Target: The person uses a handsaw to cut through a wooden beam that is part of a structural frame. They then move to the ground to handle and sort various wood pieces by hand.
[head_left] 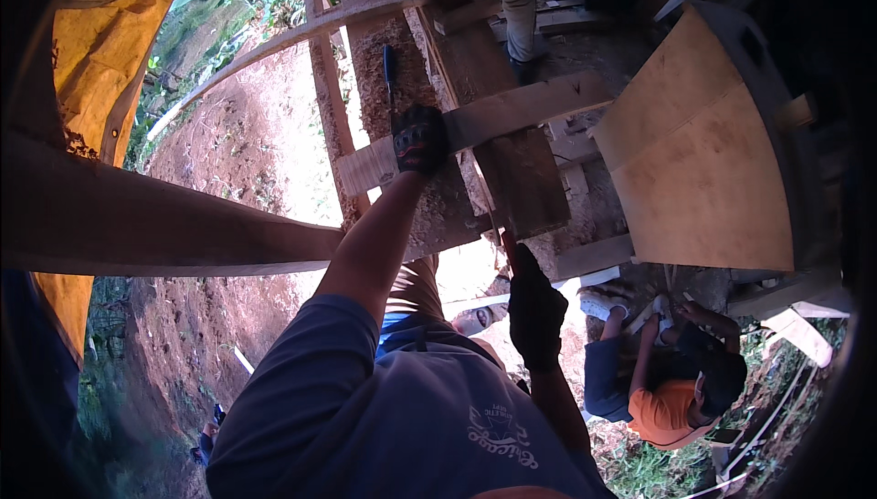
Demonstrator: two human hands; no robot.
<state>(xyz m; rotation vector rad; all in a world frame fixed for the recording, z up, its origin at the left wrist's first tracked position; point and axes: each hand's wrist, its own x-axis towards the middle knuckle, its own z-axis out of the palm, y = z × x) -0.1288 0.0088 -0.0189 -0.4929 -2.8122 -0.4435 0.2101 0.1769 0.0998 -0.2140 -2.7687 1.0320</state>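
My left hand (420, 140), in a black glove, is closed over a short wooden plank (530, 113) and presses it down. The plank lies crosswise on a dark thick board (523, 190) and a wide board with sawdust (373, 56). Just beyond my left hand, a blue-handled tool (388, 68) with a thin metal shaft rests on the sawdust-covered board. Lower right, my right hand (536, 316), also gloved in black, is closed round an orange-handled tool (509, 249). Its thin metal end points up beside the dark board's near end; the exact kind is unclear.
A person in an orange shirt (665, 415) sits low at the right. Another person's leg (517, 5) stands at the far side of the boards. A large tan panel (708, 156) stands right, a long beam (164, 216) crosses the left, and orange tarp (105, 60) hangs there.
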